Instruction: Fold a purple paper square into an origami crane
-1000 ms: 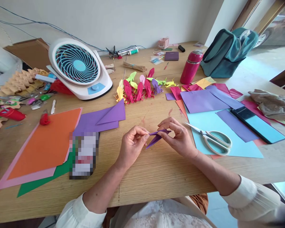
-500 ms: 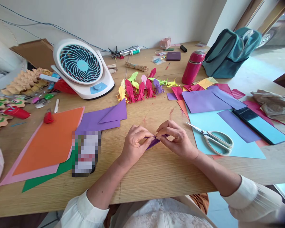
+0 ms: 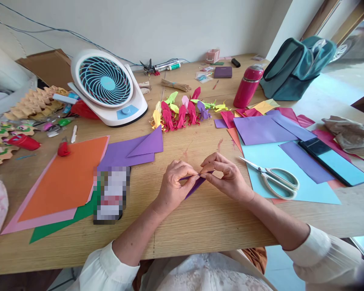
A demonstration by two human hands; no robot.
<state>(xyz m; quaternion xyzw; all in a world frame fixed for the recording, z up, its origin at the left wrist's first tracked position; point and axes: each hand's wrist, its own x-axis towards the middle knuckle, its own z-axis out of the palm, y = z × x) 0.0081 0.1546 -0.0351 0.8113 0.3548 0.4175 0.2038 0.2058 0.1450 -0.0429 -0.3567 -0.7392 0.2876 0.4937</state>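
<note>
Between my hands is a small folded piece of purple paper [image 3: 196, 186], held just above the wooden table. My left hand [image 3: 176, 182] pinches it from the left with thumb and forefinger. From the right, my right hand [image 3: 226, 176] pinches the same paper, and the fingertips of both hands nearly meet along its upper edge. One dark purple flap hangs below the fingers; much of the paper is hidden behind them. Scissors [image 3: 279, 181] with white handles lie to the right of my right hand, on light blue paper [image 3: 309, 195].
Folded paper flowers [image 3: 180, 115] lie beyond my hands. On the left are orange paper [image 3: 63, 182], purple sheets [image 3: 124, 149], a phone [image 3: 111, 196] and a fan [image 3: 109, 89]. A red bottle [image 3: 248, 87], a teal bag [image 3: 291, 76] and another phone [image 3: 336, 161] stand or lie right.
The purple paper has tilted slightly, and its flap now hangs lower and shows more below my fingers. Both hands keep their pinch in nearly the same place. The view has shifted slightly.
</note>
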